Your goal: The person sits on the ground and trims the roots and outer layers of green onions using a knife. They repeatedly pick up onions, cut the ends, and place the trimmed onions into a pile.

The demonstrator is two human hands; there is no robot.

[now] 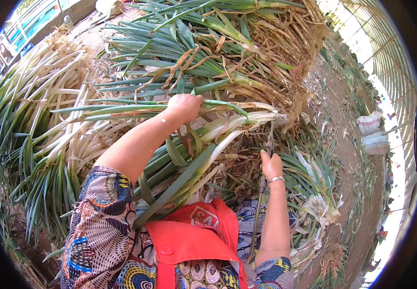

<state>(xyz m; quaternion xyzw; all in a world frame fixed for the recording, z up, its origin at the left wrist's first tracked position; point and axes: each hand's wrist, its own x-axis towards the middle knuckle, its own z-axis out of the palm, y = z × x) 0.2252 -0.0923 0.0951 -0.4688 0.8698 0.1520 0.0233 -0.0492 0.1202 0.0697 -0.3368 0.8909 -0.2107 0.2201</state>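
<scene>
My left hand [186,107] is closed around the leaves of a long green onion [252,105], whose pale base points right. Below it, several thick-stemmed green onions [224,142] slant across my lap, their white ends up and to the right. In my right hand [272,165] is a slim air blow gun [270,139], upright, its tip close to the white root ends. A thin hose [254,231] runs from it down past my wrist. The fingers of the left hand partly hide the leaves they grip.
A large heap of green onions with dry brown skins and roots [273,72] lies ahead. White-stemmed onions [64,90] are piled at the left. Stripped leaves and skins [318,209] litter the ground at the right. Two stuffed sacks [374,133] stand farther right. A red apron [194,238] covers my front.
</scene>
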